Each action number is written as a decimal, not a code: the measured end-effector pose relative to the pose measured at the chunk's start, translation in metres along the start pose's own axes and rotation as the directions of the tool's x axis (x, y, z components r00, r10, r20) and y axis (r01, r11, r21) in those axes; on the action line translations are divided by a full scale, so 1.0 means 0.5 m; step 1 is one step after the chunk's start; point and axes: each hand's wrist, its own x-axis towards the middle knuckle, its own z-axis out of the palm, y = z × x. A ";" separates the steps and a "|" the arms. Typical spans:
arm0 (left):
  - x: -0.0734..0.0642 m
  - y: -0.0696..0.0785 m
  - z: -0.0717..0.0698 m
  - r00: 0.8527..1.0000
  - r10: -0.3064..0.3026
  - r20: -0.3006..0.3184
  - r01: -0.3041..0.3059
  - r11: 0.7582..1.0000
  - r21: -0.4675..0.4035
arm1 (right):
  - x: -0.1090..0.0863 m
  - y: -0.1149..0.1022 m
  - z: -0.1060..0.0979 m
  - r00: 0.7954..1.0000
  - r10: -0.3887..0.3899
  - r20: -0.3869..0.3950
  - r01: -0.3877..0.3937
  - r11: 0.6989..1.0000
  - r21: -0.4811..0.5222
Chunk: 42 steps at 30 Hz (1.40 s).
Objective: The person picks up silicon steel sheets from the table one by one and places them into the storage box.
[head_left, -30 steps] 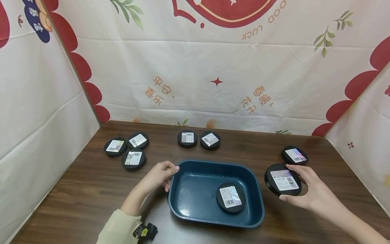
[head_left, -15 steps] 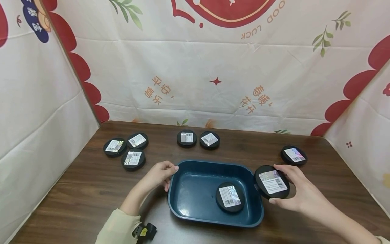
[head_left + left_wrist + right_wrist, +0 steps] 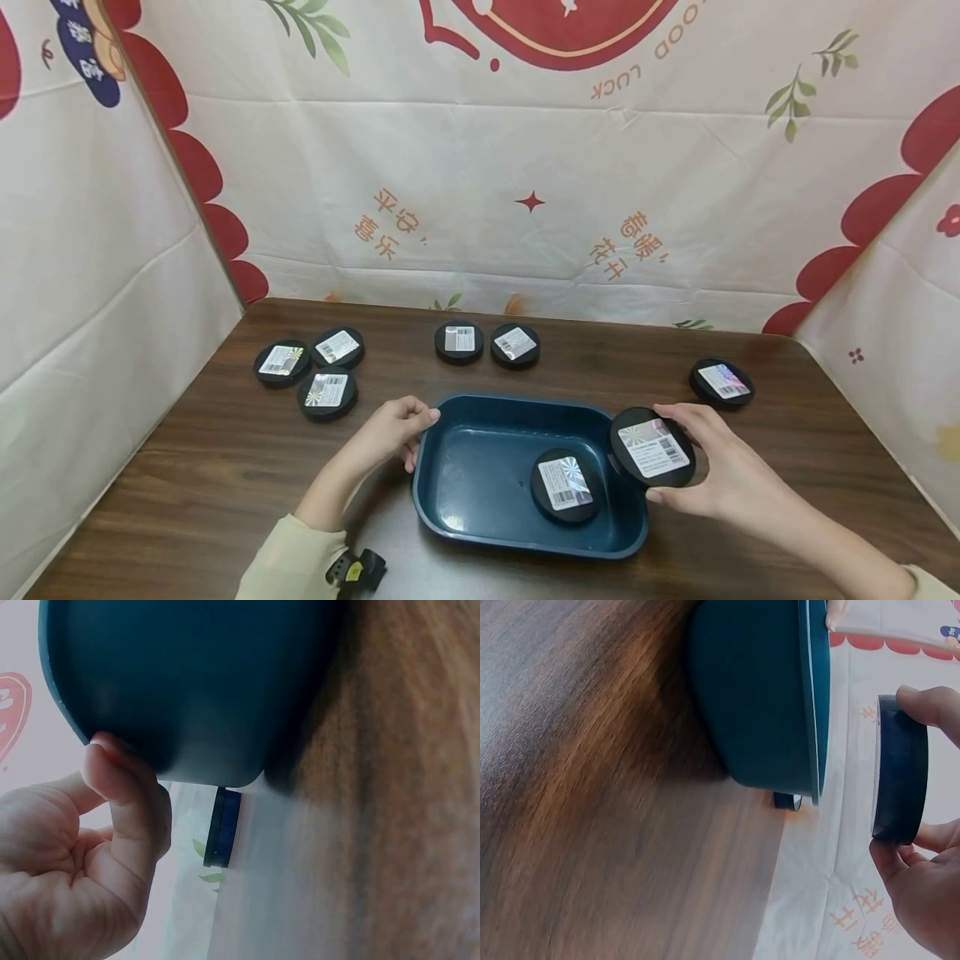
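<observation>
- Head view: A blue-green tray (image 3: 480,471) sits on a brown wooden table (image 3: 210,500). One disc inside (image 3: 565,486), black with a white label facing up, lies toward the tray's 4 o'clock; the rest of the tray floor that shows is bare.
- The right hand (image 3: 701,467) grips a second black disc, the held disc (image 3: 652,447), by its edge between thumb and fingers, over the tray's rim at 2 to 3 o'clock.
- The left hand (image 3: 401,425), fingers curled, holds the tray's rim between 9 and 10 o'clock.
- Six more discs lie outside: a cluster of three (image 3: 327,393) at 10 o'clock, a pair (image 3: 515,346) between 11 and 12, and a lone disc (image 3: 722,382) at 2.
- The work looks to be at an early stage: one disc in, one in hand, six outside.
- Left wrist view, turned sideways: The left fingertips meet the tray's edge. A dark disc (image 3: 223,827) shows edge-on at 6 o'clock from the tray.
- Right wrist view, also sideways: The held disc appears edge-on at 3 o'clock, raised clear of the rim, apparently touching only the hand. The tray's inside is hidden here.
</observation>
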 end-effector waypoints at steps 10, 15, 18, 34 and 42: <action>0.001 -0.004 0.002 1.000 -0.009 -0.005 0.009 1.000 -0.002 | -0.002 -0.014 0.020 0.999 -0.031 -0.010 0.031 0.999 -0.010; 0.002 -0.001 0.003 1.000 0.003 -0.003 -0.003 1.000 -0.001 | 0.000 -0.022 0.033 0.999 -0.048 0.004 0.048 0.999 -0.014; 0.002 0.000 0.002 1.000 0.006 -0.003 -0.006 1.000 -0.005 | 0.002 -0.031 0.041 0.998 -0.052 0.026 0.052 0.999 -0.008; -0.001 -0.002 0.002 1.000 0.002 0.004 -0.002 1.000 -0.002 | 0.033 -0.079 0.073 0.993 0.008 0.119 -0.009 1.000 0.010; -0.002 0.002 0.002 1.000 -0.004 -0.002 0.004 1.000 0.008 | 0.046 -0.096 0.081 0.981 0.049 0.185 -0.054 0.998 0.025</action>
